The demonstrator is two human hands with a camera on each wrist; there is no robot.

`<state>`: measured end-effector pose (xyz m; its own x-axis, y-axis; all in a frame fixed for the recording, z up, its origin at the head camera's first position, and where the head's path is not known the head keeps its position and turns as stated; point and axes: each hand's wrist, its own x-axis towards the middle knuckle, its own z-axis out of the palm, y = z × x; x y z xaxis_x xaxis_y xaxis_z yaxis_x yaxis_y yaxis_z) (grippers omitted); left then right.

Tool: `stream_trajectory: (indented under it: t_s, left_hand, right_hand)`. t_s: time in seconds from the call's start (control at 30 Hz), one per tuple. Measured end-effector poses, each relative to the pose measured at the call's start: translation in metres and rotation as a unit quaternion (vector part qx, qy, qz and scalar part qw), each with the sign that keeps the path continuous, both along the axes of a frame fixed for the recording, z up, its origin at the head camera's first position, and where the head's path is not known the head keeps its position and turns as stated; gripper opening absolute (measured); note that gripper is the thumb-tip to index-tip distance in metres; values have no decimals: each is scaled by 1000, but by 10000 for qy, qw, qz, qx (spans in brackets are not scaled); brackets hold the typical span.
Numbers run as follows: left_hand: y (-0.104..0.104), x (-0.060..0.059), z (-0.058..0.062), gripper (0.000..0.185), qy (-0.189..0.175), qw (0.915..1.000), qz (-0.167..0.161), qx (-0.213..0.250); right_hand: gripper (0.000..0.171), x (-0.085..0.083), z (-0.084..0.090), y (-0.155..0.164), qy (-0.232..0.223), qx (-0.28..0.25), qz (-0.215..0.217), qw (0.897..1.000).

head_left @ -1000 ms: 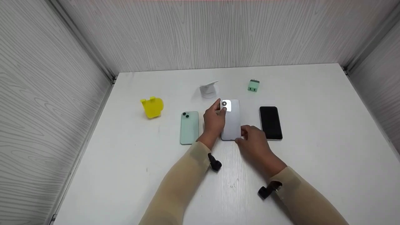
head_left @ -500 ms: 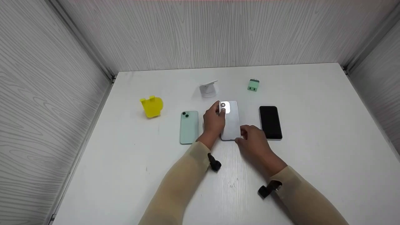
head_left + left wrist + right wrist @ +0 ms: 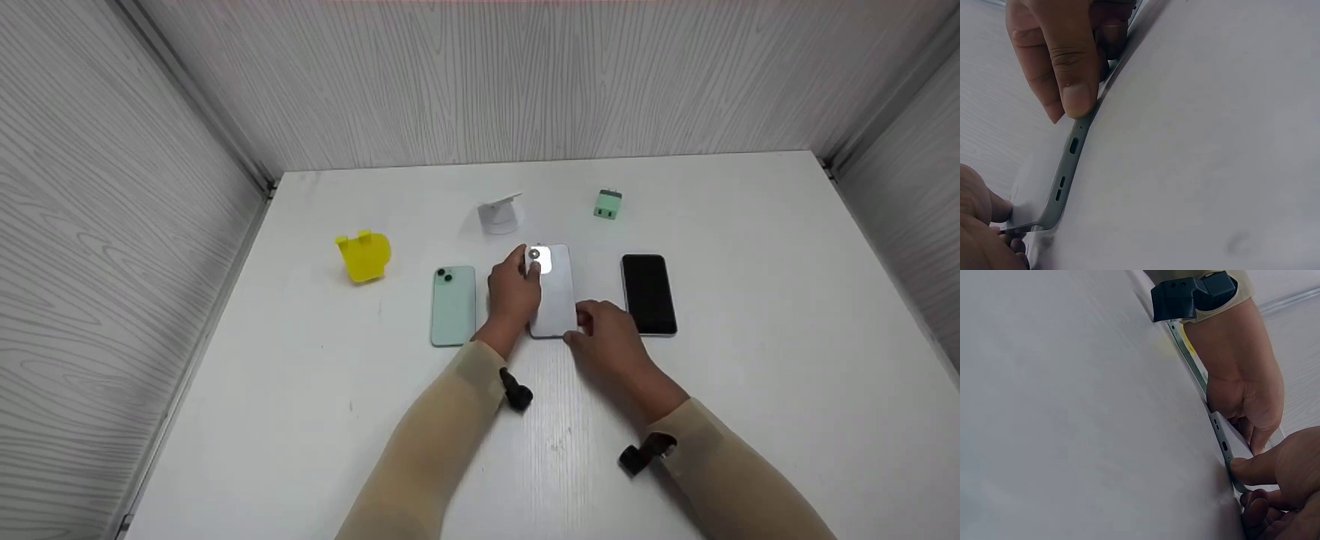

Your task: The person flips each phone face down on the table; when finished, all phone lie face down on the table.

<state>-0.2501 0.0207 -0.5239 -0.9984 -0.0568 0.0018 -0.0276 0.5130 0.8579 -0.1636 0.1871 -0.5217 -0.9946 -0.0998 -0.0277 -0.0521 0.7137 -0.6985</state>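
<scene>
A pale silver smartphone (image 3: 556, 300) lies back up between my hands, its camera block at the far left corner. My left hand (image 3: 514, 291) grips it by the far left part, thumb beside the camera lens and fingers along the left edge. At the near right corner my right hand (image 3: 611, 337) holds it, thumb against the bottom edge and fingers at the right side. The left wrist view shows the right thumb (image 3: 1077, 98) on the edge with the charging port. My curled right fingers (image 3: 1255, 512) sit at the phone's corner.
A mint green phone (image 3: 454, 306) lies back up on the left, a black-screened phone (image 3: 649, 295) on the right. Behind stand a white phone stand (image 3: 499, 216) and a green charger plug (image 3: 607, 204). A yellow phone stand (image 3: 365, 258) is at far left on the white table (image 3: 300, 420).
The silver phone's far end has shifted slightly left and toward me, with my left thumb moving along. My right hand has stayed almost still at the near corner.
</scene>
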Motion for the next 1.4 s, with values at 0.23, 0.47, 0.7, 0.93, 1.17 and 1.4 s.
stream_trajectory:
  t_s: [0.23,0.47,0.7,0.93,1.17,1.4]
  left_hand:
    - [0,-1,1,52,-107,9997,-14,-225]
    - [1,-3,0,53,-189,9985,-73,-516]
    - [4,-4,0,50,-172,9961,-72,-860]
    - [7,-5,4,51,-281,9924,-74,-1199]
    - [8,-3,3,54,-406,9881,-104,-1477]
    - [9,-2,3,55,-267,9885,-166,-1478]
  right_hand:
    - [25,-1,2,0,-42,14,33,10000]
    - [23,1,3,0,-93,16,81,9999]
    - [22,0,2,2,-22,113,149,9998]
    - [22,-1,0,3,-22,71,125,9999]
    - [24,-1,1,2,-28,67,112,9999]
    - [23,1,2,1,-213,-17,24,9998]
